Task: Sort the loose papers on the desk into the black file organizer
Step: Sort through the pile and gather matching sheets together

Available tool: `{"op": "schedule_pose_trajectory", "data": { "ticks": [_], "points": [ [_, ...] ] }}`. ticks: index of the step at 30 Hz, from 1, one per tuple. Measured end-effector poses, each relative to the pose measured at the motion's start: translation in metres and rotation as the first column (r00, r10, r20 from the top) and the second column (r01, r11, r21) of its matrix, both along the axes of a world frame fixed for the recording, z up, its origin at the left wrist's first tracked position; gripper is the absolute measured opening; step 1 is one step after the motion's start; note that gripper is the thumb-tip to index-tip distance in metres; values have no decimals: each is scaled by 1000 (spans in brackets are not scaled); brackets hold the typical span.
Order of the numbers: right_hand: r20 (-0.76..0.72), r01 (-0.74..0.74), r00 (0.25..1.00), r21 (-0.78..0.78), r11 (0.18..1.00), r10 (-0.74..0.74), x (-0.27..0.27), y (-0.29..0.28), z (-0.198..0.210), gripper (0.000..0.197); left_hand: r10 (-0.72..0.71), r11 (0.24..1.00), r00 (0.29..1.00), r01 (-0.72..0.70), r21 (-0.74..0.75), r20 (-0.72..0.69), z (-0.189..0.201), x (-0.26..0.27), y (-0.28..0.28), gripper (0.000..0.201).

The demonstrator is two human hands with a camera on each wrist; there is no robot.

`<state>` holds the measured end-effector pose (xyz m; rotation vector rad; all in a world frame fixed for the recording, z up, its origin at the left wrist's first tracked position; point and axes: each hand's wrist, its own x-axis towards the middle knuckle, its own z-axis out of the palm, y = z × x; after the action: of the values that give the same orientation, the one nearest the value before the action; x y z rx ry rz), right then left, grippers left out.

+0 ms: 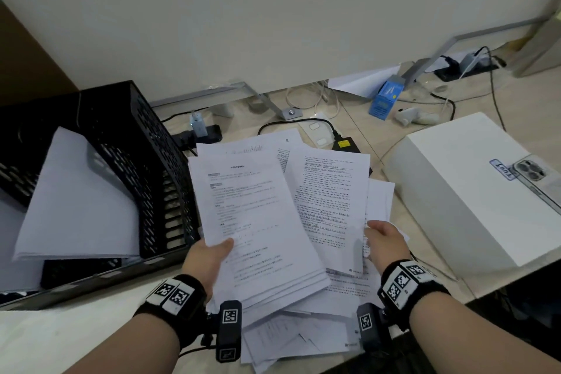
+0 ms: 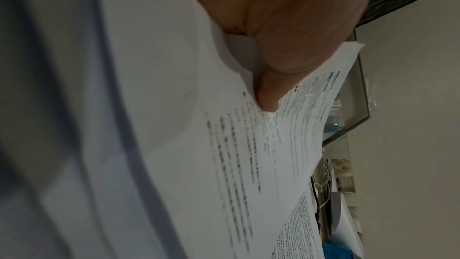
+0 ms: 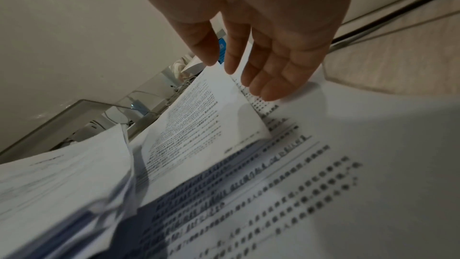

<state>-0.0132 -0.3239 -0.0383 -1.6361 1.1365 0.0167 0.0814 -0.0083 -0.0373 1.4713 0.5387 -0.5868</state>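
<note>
My left hand [image 1: 217, 253] grips a thick stack of printed papers [image 1: 252, 215] at its lower left edge, thumb on top and fingers hidden beneath; the stack is lifted off the desk. In the left wrist view the thumb [image 2: 267, 97] presses into the top sheet [image 2: 248, 155]. My right hand [image 1: 381, 235] hovers with straight, relaxed fingers at the right edge of a printed sheet [image 1: 329, 206] on the loose pile [image 1: 303, 331]. Its fingertips [image 3: 263, 90] reach that sheet [image 3: 196, 117] without a clear pinch. The black file organizer [image 1: 145, 161] stands at the left, with white sheets [image 1: 79, 200] leaning inside.
A white box [image 1: 467, 197] with a phone [image 1: 534, 174] on it stands to the right of the pile. Behind the papers lie a black power adapter [image 1: 346, 144], cables, a power strip [image 1: 206, 136] and a blue carton [image 1: 384, 99]. The wall is close behind.
</note>
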Motion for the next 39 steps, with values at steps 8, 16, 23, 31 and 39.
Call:
{"op": "schedule_pose_trajectory", "data": {
  "ticks": [8, 16, 23, 31, 39],
  "points": [
    [231, -215, 965, 433, 875, 123, 4, 28, 21, 47, -57, 991, 995, 67, -113, 83, 29, 0, -27, 26],
    [291, -37, 928, 693, 720, -232, 6, 49, 35, 27, 45, 958, 997, -25, -285, 64, 54, -6, -83, 29],
    [314, 6, 938, 407, 913, -146, -3, 5, 27, 20, 4, 923, 1000, 7, -384, 29, 49, 7, -70, 38],
    [385, 14, 912, 325, 946, -145, -13, -47, 41, 25, -329, 944, 912, 323, 66, 247, 62, 58, -38, 42],
    [579, -174, 815, 190, 966, 33, -7, -32, 76, 33, -337, 941, 871, 318, 112, 358, 74, 58, -57, 24]
  ]
}}
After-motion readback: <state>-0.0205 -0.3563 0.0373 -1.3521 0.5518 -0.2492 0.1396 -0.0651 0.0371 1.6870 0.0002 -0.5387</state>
